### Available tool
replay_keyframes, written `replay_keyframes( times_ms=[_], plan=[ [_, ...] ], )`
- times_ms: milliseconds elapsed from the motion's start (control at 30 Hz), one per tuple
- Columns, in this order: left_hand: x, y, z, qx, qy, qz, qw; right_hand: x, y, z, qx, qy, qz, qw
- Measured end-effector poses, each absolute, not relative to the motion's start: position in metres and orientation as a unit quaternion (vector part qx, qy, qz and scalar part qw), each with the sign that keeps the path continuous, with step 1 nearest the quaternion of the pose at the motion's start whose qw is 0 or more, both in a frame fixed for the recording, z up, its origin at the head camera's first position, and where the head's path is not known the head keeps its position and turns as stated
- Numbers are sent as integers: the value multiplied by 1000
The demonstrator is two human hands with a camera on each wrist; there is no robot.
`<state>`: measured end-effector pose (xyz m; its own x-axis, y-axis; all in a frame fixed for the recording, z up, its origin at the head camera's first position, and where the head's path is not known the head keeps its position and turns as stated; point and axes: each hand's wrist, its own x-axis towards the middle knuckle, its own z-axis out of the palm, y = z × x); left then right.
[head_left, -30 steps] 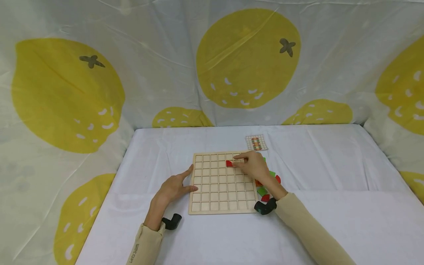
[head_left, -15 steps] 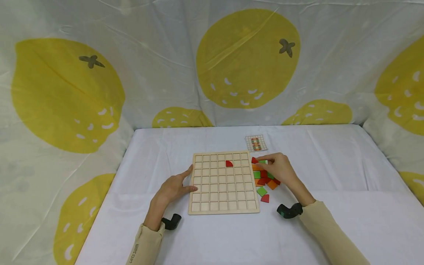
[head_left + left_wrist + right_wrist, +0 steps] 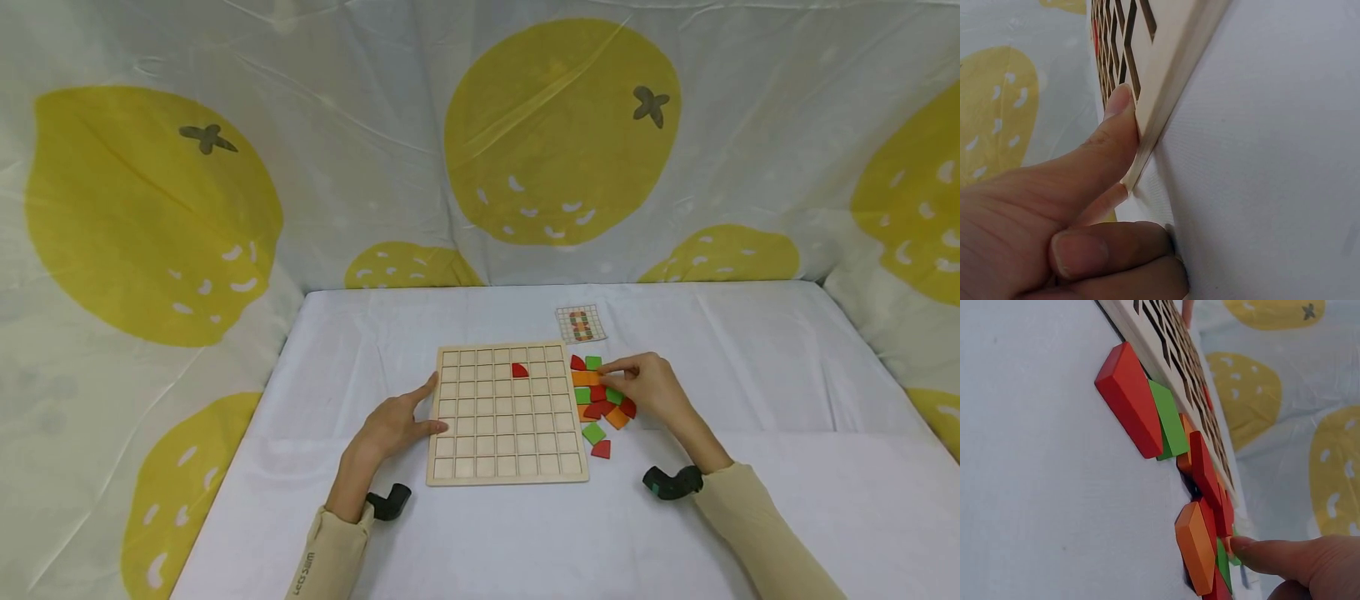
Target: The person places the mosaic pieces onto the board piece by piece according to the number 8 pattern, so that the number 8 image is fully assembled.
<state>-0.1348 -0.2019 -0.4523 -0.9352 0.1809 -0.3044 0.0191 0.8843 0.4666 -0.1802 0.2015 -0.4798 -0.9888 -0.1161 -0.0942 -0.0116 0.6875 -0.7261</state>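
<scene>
A wooden grid board point(image 3: 507, 482) lies on the white cloth, with one red quarter-round block point(image 3: 520, 370) in an upper cell. My left hand point(image 3: 392, 425) steadies the board's left edge: the thumb rests over the rim and the index finger touches the side. In the left wrist view, the other fingers point(image 3: 1116, 250) are curled beside the board. At the board's right, my right hand point(image 3: 651, 385) has its thumb and index finger at an orange block point(image 3: 587, 378), seemingly pinching it. The right wrist view shows one fingertip point(image 3: 1244, 545) against the blocks; the contact is partly hidden.
Several red, green and orange blocks lie along the board's right side, among them a red quarter-round block point(image 3: 601, 449) and a green square block point(image 3: 594, 433) nearest me. A small pattern card point(image 3: 581, 323) lies behind the board. Lemon-print cloth point(image 3: 562, 133) hangs at the back.
My right hand has drawn back from the red block in the grid and moved right to the loose blocks, uncovering the board's right side. The left hand and board have stayed put.
</scene>
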Motion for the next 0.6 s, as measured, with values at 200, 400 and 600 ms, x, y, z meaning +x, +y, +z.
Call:
replay_keyframes(
  times_ms=[200,400,600],
  plan=[
    [-135,-202,-453,51,955,238,171,-181,205,-481,-22,915,-394,86],
    [-135,-202,-453,46,954,242,171,-185,205,-482,-24,917,-390,86],
    [-135,-202,-453,47,955,236,171,-186,205,-481,-22,919,-386,76]
  ],
)
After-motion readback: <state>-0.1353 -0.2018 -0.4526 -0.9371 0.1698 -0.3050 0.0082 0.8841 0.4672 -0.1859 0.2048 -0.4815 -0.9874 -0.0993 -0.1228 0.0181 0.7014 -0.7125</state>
